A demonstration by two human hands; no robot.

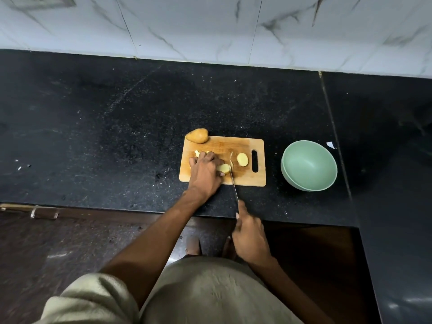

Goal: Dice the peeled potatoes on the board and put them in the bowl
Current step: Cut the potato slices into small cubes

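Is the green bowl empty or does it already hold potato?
Empty: the green bowl shows only its bare inside; the cut potato pieces lie on the board.

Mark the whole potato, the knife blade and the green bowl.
whole potato (197, 135): head view, middle of its top surface, at the board's far left corner.
knife blade (234, 185): head view, mid-length of the blade, near the board's front edge.
green bowl (286, 174): head view, left rim.

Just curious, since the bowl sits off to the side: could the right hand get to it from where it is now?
Probably yes. The bowl stands right of the board, with bare counter between it and the right hand. But that hand holds the knife, so it would likely have to put it down first.
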